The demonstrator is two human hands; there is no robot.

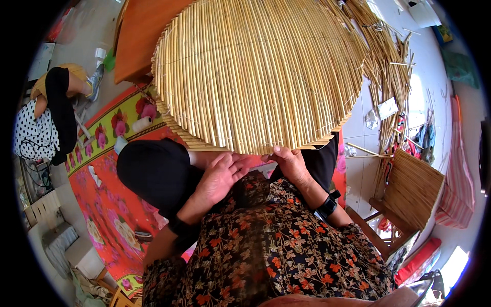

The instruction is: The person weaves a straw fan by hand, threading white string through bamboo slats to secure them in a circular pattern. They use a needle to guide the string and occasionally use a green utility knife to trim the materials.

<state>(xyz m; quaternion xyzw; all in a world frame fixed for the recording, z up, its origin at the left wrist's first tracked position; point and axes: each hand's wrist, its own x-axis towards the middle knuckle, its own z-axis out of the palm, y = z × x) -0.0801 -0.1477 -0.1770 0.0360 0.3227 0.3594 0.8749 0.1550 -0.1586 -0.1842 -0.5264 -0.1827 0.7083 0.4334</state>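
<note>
A large round mat [255, 71] woven of pale straw stalks fills the upper middle and rests against my knees. My right hand [290, 163] pinches the mat's near edge with thumb and fingers. My left hand [221, 176] lies just left of it under the same edge, fingers curled together, touching the right hand; what it holds is hidden. Both wrists wear black bands. My lap is covered by dark flowered cloth [266, 245].
Loose straw stalks [388, 61] lie on the tiled floor at right, beside a small wooden stool [409, 194] topped with woven straw. A red flowered cloth [107, 194] covers the floor at left. Another person [48, 112] sits at far left. A wooden board [138, 36] lies behind the mat.
</note>
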